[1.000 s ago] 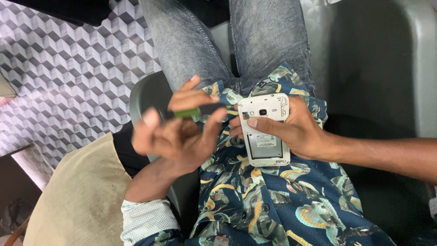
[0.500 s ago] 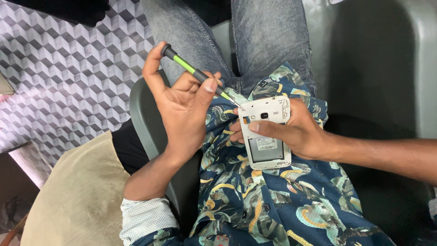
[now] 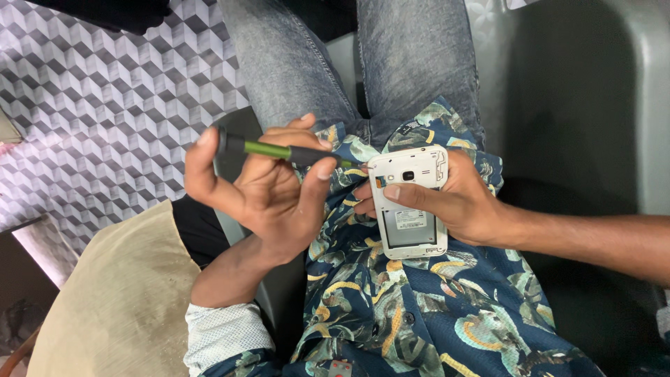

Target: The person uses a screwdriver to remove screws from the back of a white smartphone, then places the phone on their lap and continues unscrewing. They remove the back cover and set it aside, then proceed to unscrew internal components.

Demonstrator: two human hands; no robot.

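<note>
The left hand [image 3: 269, 199] pinches a green-and-black screwdriver [image 3: 279, 151] between thumb and fingers, tip aimed toward three o'clock. There, the right hand [image 3: 453, 202] clasps a white phone [image 3: 410, 202], back cover off, over a patterned shirt [image 3: 391, 307]. The grip looks loose; a slipping tip could scratch the exposed back, or the driver could drop into the lap.

A small repair spot: grey plastic chair [image 3: 593, 105], cube-patterned floor [image 3: 105, 105], opened phone [image 3: 410, 202].
</note>
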